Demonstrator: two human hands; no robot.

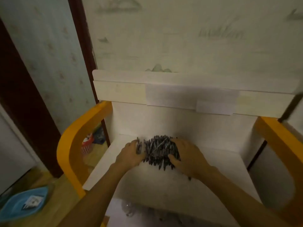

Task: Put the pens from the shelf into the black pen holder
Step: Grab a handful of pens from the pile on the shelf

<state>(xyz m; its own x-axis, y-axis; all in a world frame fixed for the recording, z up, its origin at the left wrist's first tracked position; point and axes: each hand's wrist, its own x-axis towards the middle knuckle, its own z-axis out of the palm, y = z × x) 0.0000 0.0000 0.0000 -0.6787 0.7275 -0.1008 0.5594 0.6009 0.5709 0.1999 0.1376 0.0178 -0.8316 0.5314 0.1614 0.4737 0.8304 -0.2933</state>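
Head view: a heap of dark pens [158,150] lies on the white shelf [213,163], near its back wall. Left hand [131,153] and right hand [186,155] flank the heap, fingers curled round pens on either side. Orange side rails [73,145] frame the shelf. A blue tray [23,203] sits on the floor, lower left.

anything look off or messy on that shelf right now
Yes: the pens lie in a loose, crisscrossed heap on the white shelf, between the left hand and right hand. One stray pen sits apart by the right wrist. No black pen holder is visible.
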